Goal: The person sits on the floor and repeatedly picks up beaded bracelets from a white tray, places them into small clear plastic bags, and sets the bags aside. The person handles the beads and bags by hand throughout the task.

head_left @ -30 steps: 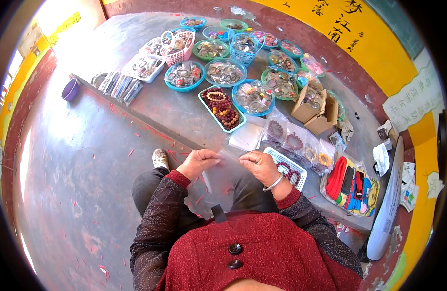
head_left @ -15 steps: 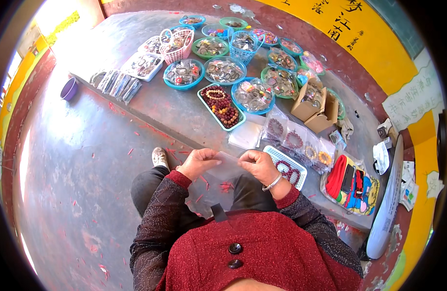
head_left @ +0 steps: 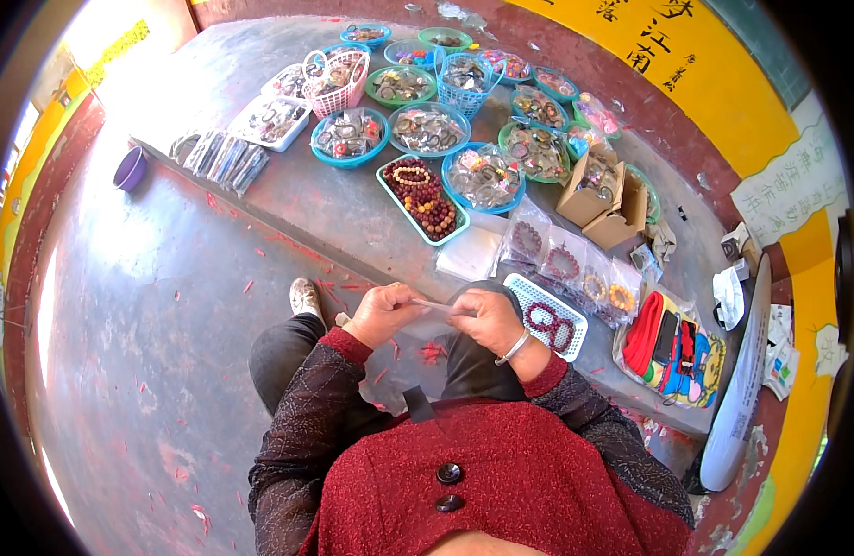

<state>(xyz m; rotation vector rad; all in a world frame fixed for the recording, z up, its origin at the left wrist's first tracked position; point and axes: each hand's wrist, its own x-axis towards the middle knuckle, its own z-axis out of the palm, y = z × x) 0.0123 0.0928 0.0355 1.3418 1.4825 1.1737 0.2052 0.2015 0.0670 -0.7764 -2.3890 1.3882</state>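
Between my hands, above my lap, is a clear plastic bag (head_left: pixel 434 306), seen nearly edge-on. My left hand (head_left: pixel 383 311) pinches one end of it, and my right hand (head_left: pixel 490 318), with a bracelet on the wrist, pinches the other. Just right of my right hand, a white basket (head_left: pixel 568 350) holds dark red bead bracelets (head_left: pixel 549 324). A stack of clear bags (head_left: pixel 469 252) lies beyond my hands. Bagged bead bracelets (head_left: pixel 563 263) are laid in a row beside that stack. A green-rimmed tray (head_left: pixel 410 222) holds loose bead strings (head_left: pixel 422 196).
Several round baskets of packaged trinkets (head_left: pixel 430 132) crowd the raised concrete ledge. Cardboard boxes (head_left: pixel 621 218) stand to the right, near a bag of colourful cords (head_left: pixel 672 352). A purple bucket (head_left: pixel 131 170) sits on the floor at the left, below the ledge's edge.
The bag has tipped from showing its flat face to nearly edge-on. My right hand has shifted slightly left, closer to my left hand.
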